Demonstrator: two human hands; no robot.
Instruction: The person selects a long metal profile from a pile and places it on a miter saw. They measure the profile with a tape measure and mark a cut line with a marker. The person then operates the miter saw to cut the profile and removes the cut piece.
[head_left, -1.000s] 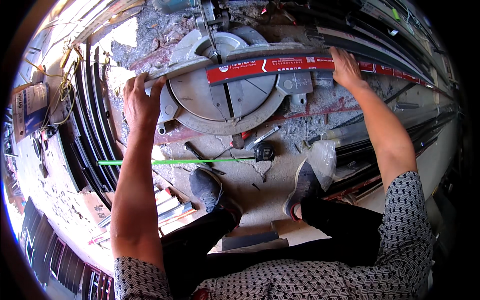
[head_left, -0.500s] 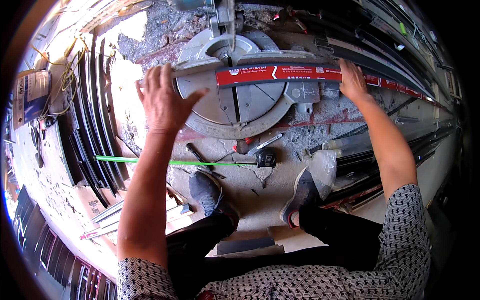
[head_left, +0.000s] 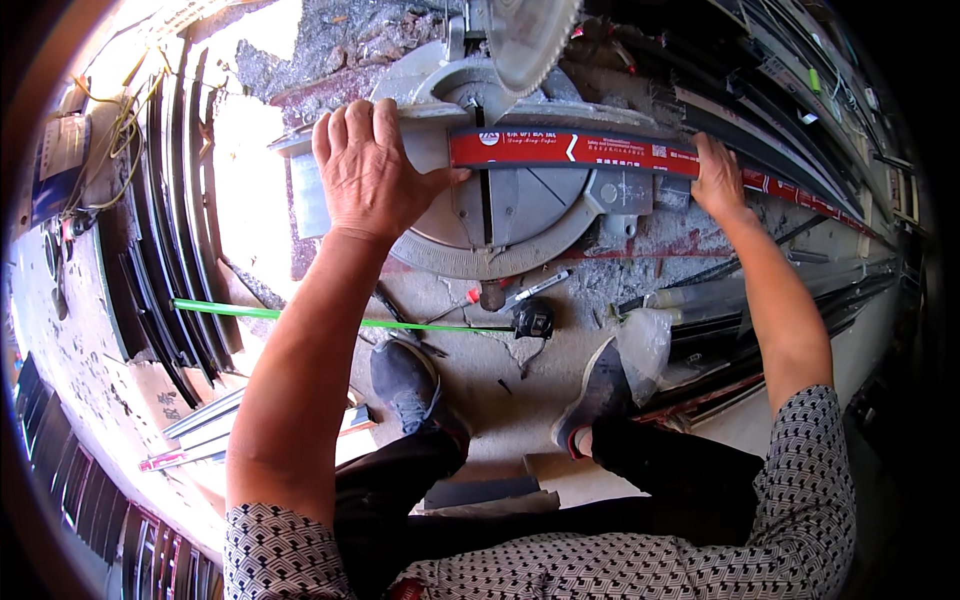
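A grey mitre saw (head_left: 520,215) sits on the dusty floor in front of me, its toothed blade (head_left: 530,35) raised at the top edge. A long profile wrapped in red printed film (head_left: 600,152) lies across the saw's fence. My left hand (head_left: 372,165) presses down on the left end of the fence and the profile, fingers curled over the top. My right hand (head_left: 718,175) rests on the red profile to the right of the saw, holding it down.
Bundles of dark metal profiles lie at the left (head_left: 180,230) and along the right (head_left: 790,290). A tape measure (head_left: 535,320) with its green tape (head_left: 300,316) pulled out lies by my shoes (head_left: 410,385). A pen-like tool (head_left: 535,290) lies near it.
My left hand has lifted from the saw's left edge and come down further right on the fence and profile. The view has moved closer to the saw. My right hand stays on the profile.
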